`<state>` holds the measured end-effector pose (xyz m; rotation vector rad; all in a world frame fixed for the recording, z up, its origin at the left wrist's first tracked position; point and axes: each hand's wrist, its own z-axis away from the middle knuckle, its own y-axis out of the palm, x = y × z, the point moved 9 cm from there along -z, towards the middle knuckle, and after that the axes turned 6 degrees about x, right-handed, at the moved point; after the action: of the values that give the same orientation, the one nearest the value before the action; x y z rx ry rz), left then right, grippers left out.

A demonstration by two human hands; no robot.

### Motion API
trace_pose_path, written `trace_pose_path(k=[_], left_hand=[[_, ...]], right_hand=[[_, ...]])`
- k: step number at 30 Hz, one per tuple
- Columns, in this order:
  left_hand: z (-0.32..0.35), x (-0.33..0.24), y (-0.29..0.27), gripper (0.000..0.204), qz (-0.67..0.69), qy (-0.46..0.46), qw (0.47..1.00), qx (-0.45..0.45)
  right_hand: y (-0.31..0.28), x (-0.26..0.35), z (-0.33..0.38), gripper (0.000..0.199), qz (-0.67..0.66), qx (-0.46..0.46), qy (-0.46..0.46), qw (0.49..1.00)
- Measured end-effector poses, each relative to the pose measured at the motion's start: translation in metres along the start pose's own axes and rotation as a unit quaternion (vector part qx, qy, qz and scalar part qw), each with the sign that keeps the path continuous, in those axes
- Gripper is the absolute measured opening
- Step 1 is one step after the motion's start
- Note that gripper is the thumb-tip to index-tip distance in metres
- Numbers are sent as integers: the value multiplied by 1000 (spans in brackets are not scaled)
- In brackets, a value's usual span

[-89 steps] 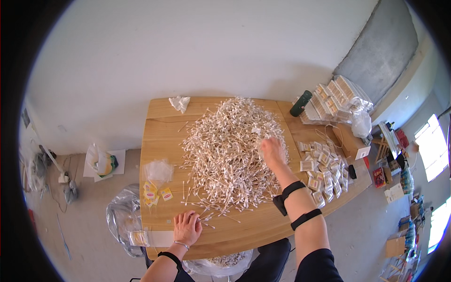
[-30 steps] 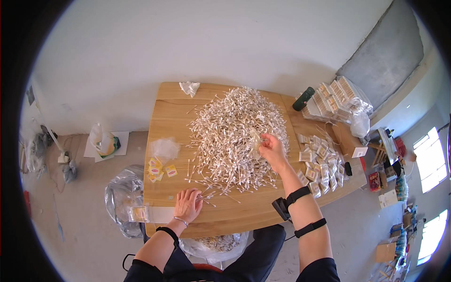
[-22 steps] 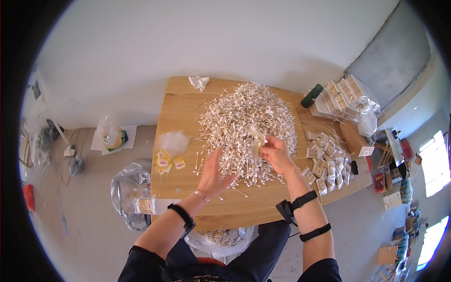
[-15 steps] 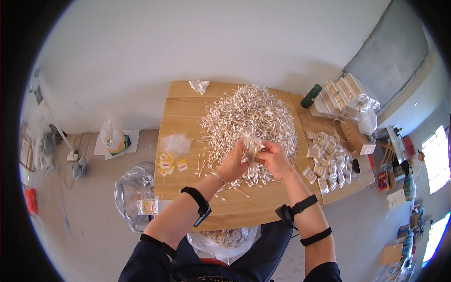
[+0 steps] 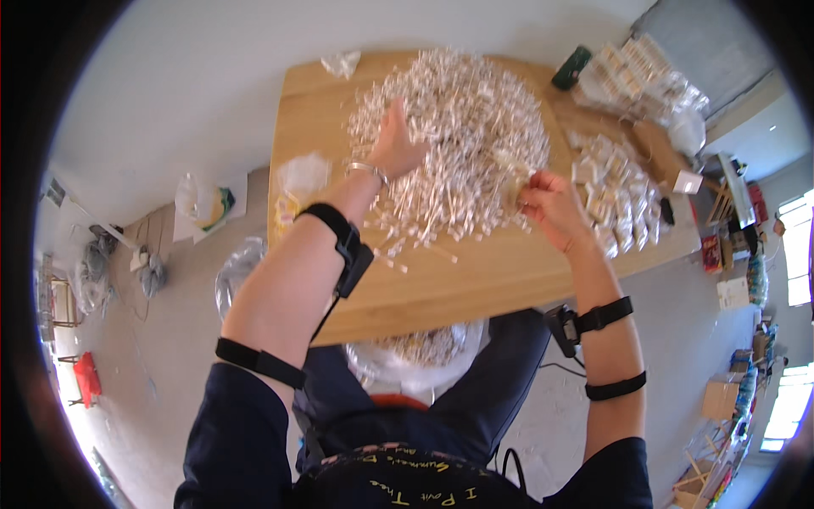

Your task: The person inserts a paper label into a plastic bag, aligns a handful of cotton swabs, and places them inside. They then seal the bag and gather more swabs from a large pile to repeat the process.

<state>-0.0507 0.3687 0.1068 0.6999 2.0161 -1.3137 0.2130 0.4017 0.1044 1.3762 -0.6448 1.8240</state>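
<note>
A big heap of cotton swabs (image 5: 458, 127) covers the middle of the wooden table. My left hand (image 5: 397, 151) is at the heap's left side, fingers stretched and thumb apart, with nothing seen in it. Near the heap's right edge, my right hand (image 5: 553, 208) pinches a small clear plastic bag (image 5: 512, 180); blur hides how full it is. Just right of that hand lies a pile of filled small clear packets (image 5: 615, 191). To the left of the heap are empty clear bags (image 5: 303, 174) and yellow cards (image 5: 286, 209), partly behind my left arm.
Stacked swab packs (image 5: 640, 76) and a dark green bottle (image 5: 572, 68) stand at the back right, near a cardboard box (image 5: 657, 148). Crumpled white paper (image 5: 341, 64) lies far left. A lined bin (image 5: 240, 271) sits left of the table; a bag of swabs (image 5: 415, 348) is between my knees.
My hands were together over the front of the heap; now they are apart. The left has reached forward and left, the right has moved right with the bag. The view has tilted down.
</note>
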Motion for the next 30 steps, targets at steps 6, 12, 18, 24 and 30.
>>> trace_pose_path(k=[6,12,18,24,30], left_hand=[[112,-3,15,88,-126,88,985,83],[248,26,48,89,-220,12,953,208],[243,36,40,89,-255,-11,953,162],[235,35,55,83,-263,-20,951,160],[233,16,53,78,-295,-1,940,169]], right_hand=[[40,-62,54,22,-22,76,14,997],[118,-165,131,22,122,305,139,934],[102,-294,105,35,412,252,226,846],[6,-317,70,44,556,-303,98,768],[-158,-267,-29,44,488,-416,64,765]])
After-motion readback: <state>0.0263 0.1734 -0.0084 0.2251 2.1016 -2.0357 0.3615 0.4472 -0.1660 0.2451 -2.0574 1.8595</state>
